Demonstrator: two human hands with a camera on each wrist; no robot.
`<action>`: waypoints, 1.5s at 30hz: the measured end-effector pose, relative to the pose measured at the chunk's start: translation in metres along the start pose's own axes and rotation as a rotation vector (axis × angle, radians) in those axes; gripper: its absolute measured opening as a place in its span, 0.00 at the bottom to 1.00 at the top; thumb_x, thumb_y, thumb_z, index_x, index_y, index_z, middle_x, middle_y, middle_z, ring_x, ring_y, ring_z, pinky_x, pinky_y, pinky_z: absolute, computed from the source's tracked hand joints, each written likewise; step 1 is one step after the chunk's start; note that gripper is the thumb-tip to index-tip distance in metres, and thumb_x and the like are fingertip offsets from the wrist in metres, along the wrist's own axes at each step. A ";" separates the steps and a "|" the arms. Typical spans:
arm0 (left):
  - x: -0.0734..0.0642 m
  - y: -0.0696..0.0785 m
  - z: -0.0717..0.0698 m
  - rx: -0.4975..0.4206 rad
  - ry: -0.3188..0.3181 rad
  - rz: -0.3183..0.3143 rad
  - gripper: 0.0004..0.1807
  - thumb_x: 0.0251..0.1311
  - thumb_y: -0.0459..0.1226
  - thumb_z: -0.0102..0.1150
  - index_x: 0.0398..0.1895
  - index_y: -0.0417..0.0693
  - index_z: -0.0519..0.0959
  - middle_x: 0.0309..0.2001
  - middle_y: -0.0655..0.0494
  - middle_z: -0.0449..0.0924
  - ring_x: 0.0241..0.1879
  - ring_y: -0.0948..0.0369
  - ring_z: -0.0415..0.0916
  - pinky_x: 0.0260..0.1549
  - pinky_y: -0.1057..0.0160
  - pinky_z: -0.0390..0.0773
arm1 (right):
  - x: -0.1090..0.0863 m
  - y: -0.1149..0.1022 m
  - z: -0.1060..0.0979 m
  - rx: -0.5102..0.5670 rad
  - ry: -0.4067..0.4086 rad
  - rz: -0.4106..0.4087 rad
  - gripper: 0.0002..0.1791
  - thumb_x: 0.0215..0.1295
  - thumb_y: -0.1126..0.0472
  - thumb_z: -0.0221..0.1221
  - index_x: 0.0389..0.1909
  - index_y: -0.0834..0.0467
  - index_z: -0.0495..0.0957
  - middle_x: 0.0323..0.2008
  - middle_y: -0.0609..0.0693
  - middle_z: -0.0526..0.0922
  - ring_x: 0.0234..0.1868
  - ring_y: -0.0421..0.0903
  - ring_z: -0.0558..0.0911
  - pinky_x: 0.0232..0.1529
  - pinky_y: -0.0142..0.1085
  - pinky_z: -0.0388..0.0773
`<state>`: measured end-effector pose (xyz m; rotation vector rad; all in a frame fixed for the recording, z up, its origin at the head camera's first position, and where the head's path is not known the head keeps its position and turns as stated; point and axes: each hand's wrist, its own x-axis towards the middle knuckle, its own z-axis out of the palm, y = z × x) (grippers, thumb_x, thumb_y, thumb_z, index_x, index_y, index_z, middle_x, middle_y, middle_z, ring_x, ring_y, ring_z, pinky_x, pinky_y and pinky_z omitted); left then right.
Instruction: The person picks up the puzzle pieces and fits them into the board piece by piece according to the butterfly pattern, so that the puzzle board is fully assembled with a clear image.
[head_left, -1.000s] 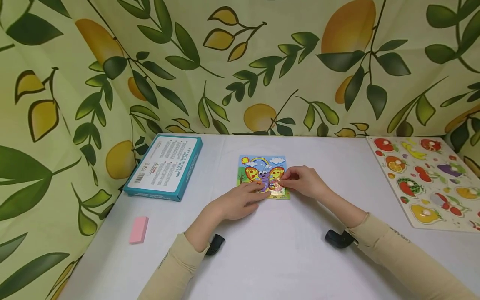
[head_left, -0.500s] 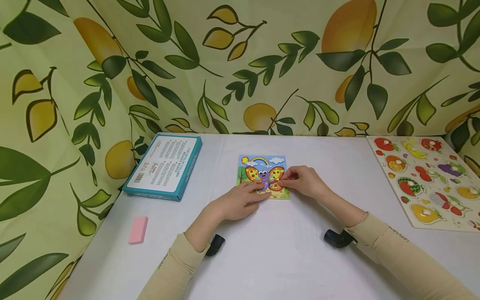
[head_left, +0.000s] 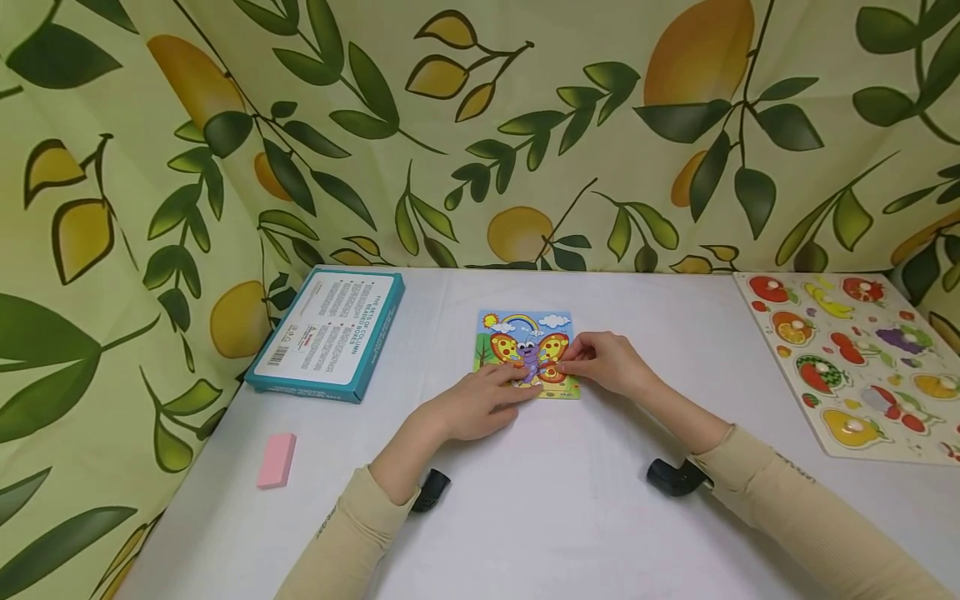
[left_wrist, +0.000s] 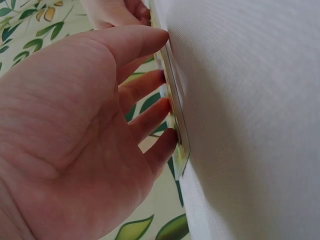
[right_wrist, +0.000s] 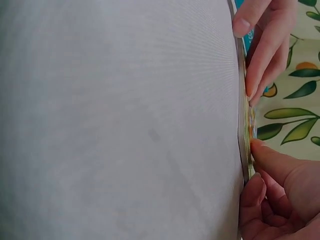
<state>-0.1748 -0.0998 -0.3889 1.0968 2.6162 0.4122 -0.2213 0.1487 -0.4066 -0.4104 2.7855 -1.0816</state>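
Observation:
A square jigsaw puzzle (head_left: 527,350) with a purple butterfly, a sun and a rainbow lies flat on the white table. My left hand (head_left: 476,404) rests its straight, spread fingers on the puzzle's lower left part and hides some of it. At the right side, my right hand (head_left: 611,364) pinches the edge of the lower right puzzle piece (head_left: 553,379) between thumb and finger. The right wrist view shows that thumb (right_wrist: 270,155) on the puzzle's top, other fingers curled beside the rim. From the left wrist, the puzzle's thin edge (left_wrist: 176,95) runs under the fingertips.
A teal and white box (head_left: 326,333) lies at the back left, with a pink block (head_left: 277,460) in front of it. On the right is a fruit peg board (head_left: 862,367). A leaf-patterned cloth (head_left: 525,167) hangs behind the table (head_left: 547,517).
The lower right puzzle piece, tilted and shiny a second ago, now lies flat in line with the picture. Both hands have stayed almost where they were.

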 end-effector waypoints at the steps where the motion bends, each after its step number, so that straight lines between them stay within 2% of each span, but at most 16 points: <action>1: 0.000 0.000 0.000 -0.001 0.001 0.001 0.24 0.72 0.39 0.49 0.71 0.57 0.68 0.72 0.51 0.60 0.71 0.49 0.53 0.68 0.49 0.57 | 0.000 0.000 0.000 0.002 -0.002 0.000 0.11 0.57 0.55 0.70 0.28 0.57 0.80 0.23 0.47 0.76 0.28 0.46 0.71 0.32 0.37 0.65; 14: 0.001 0.001 0.000 -0.017 -0.012 -0.009 0.24 0.72 0.39 0.48 0.71 0.57 0.68 0.72 0.52 0.60 0.72 0.49 0.53 0.68 0.48 0.56 | 0.007 0.001 -0.002 0.013 -0.004 0.034 0.12 0.58 0.55 0.69 0.29 0.59 0.78 0.24 0.48 0.75 0.29 0.46 0.71 0.30 0.36 0.67; 22: 0.002 0.000 0.001 -0.012 -0.010 0.002 0.24 0.72 0.39 0.48 0.71 0.57 0.68 0.72 0.52 0.60 0.71 0.49 0.53 0.68 0.48 0.57 | 0.007 0.003 -0.002 0.023 -0.038 0.044 0.11 0.59 0.56 0.68 0.30 0.58 0.78 0.24 0.48 0.75 0.26 0.45 0.72 0.27 0.34 0.68; 29: 0.002 0.000 0.001 -0.012 -0.007 0.002 0.24 0.72 0.39 0.48 0.71 0.56 0.68 0.72 0.51 0.59 0.71 0.48 0.53 0.68 0.48 0.56 | 0.001 0.007 -0.003 0.013 -0.082 -0.033 0.11 0.57 0.56 0.70 0.30 0.56 0.78 0.25 0.47 0.73 0.29 0.45 0.69 0.31 0.35 0.64; 37: 0.002 -0.002 0.002 -0.002 -0.010 -0.008 0.25 0.72 0.39 0.48 0.71 0.57 0.68 0.72 0.51 0.59 0.71 0.49 0.53 0.68 0.50 0.56 | -0.008 0.006 -0.005 -0.043 -0.110 -0.157 0.15 0.55 0.54 0.72 0.28 0.56 0.75 0.21 0.45 0.67 0.26 0.44 0.67 0.28 0.34 0.62; 45: 0.000 -0.003 0.002 0.000 -0.014 -0.030 0.25 0.72 0.40 0.48 0.71 0.59 0.68 0.72 0.53 0.59 0.72 0.50 0.52 0.68 0.49 0.56 | -0.010 0.004 -0.004 -0.126 -0.117 -0.184 0.18 0.55 0.51 0.71 0.26 0.55 0.72 0.20 0.45 0.66 0.26 0.42 0.66 0.28 0.35 0.61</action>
